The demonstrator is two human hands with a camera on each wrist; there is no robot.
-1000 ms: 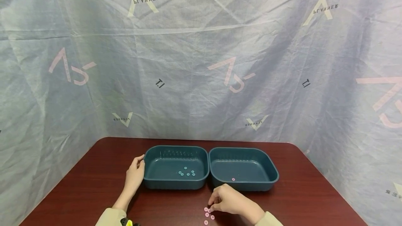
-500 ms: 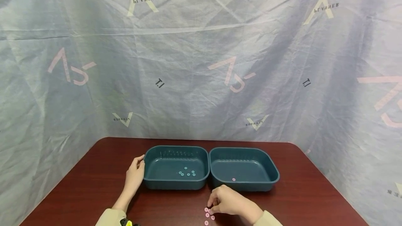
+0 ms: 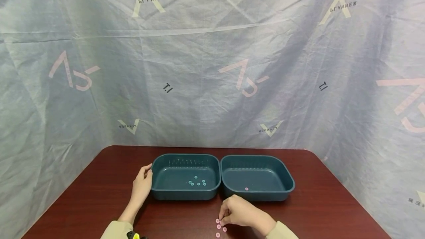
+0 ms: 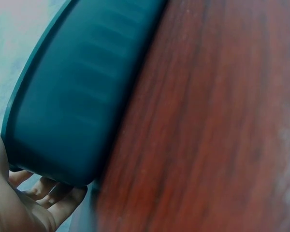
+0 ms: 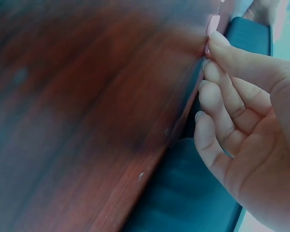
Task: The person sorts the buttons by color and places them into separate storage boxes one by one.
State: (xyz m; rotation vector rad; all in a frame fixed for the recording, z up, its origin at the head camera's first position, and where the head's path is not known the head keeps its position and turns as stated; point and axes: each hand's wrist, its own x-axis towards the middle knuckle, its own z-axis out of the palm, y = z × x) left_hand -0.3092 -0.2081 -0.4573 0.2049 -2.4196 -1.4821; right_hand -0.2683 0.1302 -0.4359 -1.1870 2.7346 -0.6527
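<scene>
My left hand [image 3: 142, 184] grips the left end of a teal plastic tray [image 3: 186, 195], thumb by the rim and fingers against the end wall in the left wrist view. Several small light-blue buttons [image 3: 198, 184] lie inside that tray. On the table in front, my right hand [image 3: 244, 212] reaches down among small pink buttons [image 3: 217, 235], thumb and index fingertips together. The right wrist view has the thumb tip right on a pink button [image 5: 212, 24], which the fingers partly cover. A second teal tray [image 3: 265, 196] holds one pink button [image 3: 246, 189] near its front wall.
The two trays stand side by side on a dark red-brown wooden table [image 3: 83, 194]. A grey-white printed cloth [image 3: 199, 113] hangs behind the table and along both sides.
The thumb and index finger of my right hand have drawn together over a pink button, now hidden behind them in the head view. My left hand keeps its place on the tray.
</scene>
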